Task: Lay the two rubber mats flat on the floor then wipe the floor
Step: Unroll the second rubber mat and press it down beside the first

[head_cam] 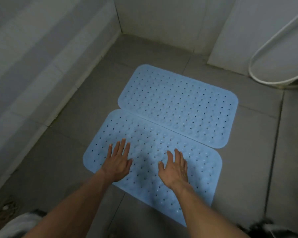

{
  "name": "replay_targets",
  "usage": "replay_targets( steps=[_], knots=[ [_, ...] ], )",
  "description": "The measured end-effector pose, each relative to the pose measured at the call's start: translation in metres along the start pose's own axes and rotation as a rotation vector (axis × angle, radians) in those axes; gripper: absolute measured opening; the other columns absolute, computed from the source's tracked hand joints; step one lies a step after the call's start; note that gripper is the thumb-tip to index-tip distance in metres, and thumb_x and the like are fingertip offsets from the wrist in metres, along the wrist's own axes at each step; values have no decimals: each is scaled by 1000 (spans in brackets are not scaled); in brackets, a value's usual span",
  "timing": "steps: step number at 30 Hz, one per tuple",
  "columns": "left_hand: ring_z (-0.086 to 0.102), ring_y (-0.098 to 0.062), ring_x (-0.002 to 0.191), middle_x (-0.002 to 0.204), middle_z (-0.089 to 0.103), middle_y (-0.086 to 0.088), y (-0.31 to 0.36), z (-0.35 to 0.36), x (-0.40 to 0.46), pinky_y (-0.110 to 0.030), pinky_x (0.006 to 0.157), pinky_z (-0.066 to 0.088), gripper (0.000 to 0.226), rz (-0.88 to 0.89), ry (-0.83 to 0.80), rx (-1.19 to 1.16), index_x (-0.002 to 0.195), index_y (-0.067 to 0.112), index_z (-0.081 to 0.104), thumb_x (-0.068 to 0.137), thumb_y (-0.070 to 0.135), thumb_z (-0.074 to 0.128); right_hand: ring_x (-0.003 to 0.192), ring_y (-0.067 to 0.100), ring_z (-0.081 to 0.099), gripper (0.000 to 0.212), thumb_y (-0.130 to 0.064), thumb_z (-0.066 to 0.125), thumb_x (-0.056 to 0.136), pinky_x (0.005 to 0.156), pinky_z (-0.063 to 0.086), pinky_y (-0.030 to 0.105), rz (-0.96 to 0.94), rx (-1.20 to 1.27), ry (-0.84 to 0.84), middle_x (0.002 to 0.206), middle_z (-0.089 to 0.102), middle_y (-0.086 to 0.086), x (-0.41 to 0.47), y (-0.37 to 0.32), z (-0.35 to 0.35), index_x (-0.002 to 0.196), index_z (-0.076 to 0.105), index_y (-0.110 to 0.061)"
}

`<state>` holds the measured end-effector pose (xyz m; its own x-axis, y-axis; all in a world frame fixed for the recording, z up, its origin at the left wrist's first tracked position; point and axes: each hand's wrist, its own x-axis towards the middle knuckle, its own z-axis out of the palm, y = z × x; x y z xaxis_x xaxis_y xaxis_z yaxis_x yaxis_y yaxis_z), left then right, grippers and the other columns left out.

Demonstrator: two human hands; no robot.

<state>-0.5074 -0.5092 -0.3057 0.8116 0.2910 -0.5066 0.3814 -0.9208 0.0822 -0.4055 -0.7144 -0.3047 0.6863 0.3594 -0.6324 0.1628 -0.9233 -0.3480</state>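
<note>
Two light blue rubber mats with rows of small holes lie flat side by side on the grey tiled floor (86, 107). The far mat (179, 103) touches the near mat (150, 140) along one long edge. My left hand (118, 160) rests palm down on the near mat's left part, fingers spread. My right hand (175, 167) rests palm down on the same mat, a little to the right of its middle, fingers spread. Neither hand holds anything.
White tiled walls stand to the left (41, 57) and at the back. A white hose (265, 54) loops down at the upper right. A pale cloth-like thing (19, 224) shows at the bottom left, and some debris lies in the bottom left corner.
</note>
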Motion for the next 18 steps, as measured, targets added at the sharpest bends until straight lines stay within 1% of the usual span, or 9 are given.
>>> replay_targets(
  steps=[4, 7, 11, 13, 18],
  knots=[
    [-8, -28, 151, 162, -14, -11, 32, -90, -63, -45, 118, -12, 90, -50, -82, -21, 155, 12, -6, 78, 58, -15, 153, 25, -3, 62, -47, 32, 103, 126, 2, 42, 4, 6, 16, 166, 1, 7, -68, -18, -88, 157, 19, -21],
    [-9, -30, 150, 162, -15, -12, 55, -160, -107, -44, 119, -12, 77, -80, -109, -63, 155, 12, -9, 89, 53, -1, 152, 26, 2, 60, -48, 32, 102, 125, 8, 42, 5, -13, 2, 165, 7, 8, -122, -35, -152, 155, 25, -21],
    [-5, -32, 150, 162, -11, -15, 80, -255, -157, -46, 121, -8, 67, -96, -124, -91, 155, 11, -7, 102, 46, 14, 150, 25, 11, 58, -47, 34, 102, 122, 17, 41, 2, -36, -7, 162, 15, 9, -183, -60, -232, 153, 30, -20],
    [-3, -32, 150, 162, -9, -15, 91, -301, -178, -47, 122, -6, 66, -119, -95, -138, 155, 11, -5, 103, 44, 18, 149, 25, 14, 58, -48, 35, 102, 121, 21, 41, -11, -41, -5, 161, 18, 8, -209, -76, -270, 153, 31, -20],
    [5, -32, 150, 163, 0, -16, 111, -398, -218, -46, 123, 0, 65, -182, 64, -209, 155, 11, 0, 103, 43, 20, 144, 25, 23, 55, -46, 37, 102, 117, 29, 41, -113, -56, 21, 156, 28, 8, -254, -115, -359, 150, 35, -19]
  ],
)
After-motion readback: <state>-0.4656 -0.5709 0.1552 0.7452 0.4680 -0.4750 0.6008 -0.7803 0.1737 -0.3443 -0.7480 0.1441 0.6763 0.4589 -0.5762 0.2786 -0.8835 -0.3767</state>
